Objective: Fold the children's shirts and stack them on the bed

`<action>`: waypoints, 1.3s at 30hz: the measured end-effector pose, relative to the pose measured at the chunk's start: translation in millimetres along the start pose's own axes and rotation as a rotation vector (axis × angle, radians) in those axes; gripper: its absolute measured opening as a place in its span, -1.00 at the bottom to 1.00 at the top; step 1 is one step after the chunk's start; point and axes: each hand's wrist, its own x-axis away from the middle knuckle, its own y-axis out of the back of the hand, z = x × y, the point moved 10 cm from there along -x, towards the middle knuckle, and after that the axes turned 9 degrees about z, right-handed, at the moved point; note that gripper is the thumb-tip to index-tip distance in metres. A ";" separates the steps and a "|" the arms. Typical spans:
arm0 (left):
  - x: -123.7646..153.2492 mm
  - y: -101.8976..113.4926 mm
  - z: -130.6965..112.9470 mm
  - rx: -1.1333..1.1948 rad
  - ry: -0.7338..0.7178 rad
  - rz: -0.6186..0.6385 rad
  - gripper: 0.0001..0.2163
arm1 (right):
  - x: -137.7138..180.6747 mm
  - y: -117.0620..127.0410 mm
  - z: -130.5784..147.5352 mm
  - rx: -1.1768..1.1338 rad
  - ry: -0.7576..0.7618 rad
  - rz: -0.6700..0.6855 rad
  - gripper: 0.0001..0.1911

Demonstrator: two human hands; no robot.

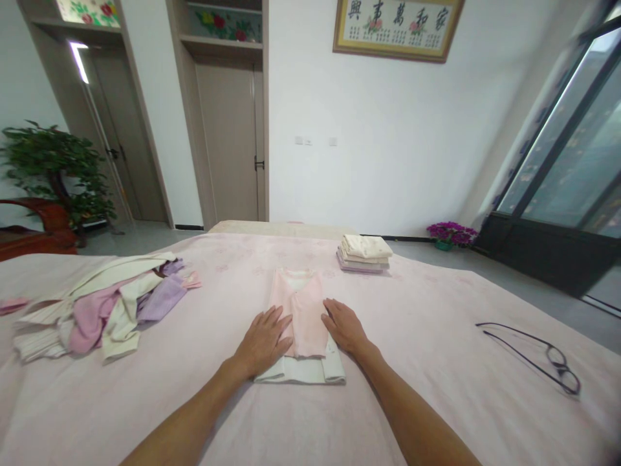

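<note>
A pale pink garment [301, 304] lies folded into a narrow strip on the pink bedspread [417, 336], with a white hem at its near end. My left hand [264, 340] rests flat on its left edge, fingers stretched out. My right hand [343, 323] lies flat on its right edge, fingers also spread. Neither hand holds anything.
A loose heap of pink, cream and lilac clothes [101, 304] lies at the left. A neat stack of folded clothes [365, 252] sits further back on the right. Black glasses [543, 353] lie at the right. Doors, a potted plant [53, 168] and a glass door stand beyond the bed.
</note>
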 end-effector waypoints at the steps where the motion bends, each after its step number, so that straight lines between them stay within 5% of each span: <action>1: -0.7 1.2 -0.1 0.012 0.002 -0.007 -0.51 | 0.3 0.1 0.2 0.001 0.001 -0.001 -0.48; 10: -35.0 34.9 36.9 0.257 0.325 -0.109 -0.70 | 1.1 0.3 -3.9 -0.016 -0.024 0.008 -0.47; 15: -68.3 30.7 55.3 0.350 0.416 -0.131 -0.69 | 1.3 -1.7 -3.9 -0.022 -0.030 0.021 -0.47; 21: -98.5 17.1 62.0 0.391 0.471 -0.126 -0.66 | -14.4 8.0 -15.6 -0.046 -0.080 0.062 -0.50; 29: -107.0 14.0 51.2 0.345 0.471 -0.173 -0.71 | -74.0 8.3 -60.7 -0.182 -0.312 0.006 -0.50; 39: -103.3 16.3 50.8 0.307 0.460 -0.233 -0.78 | -106.7 2.4 -49.4 -0.080 -0.324 -0.044 -0.54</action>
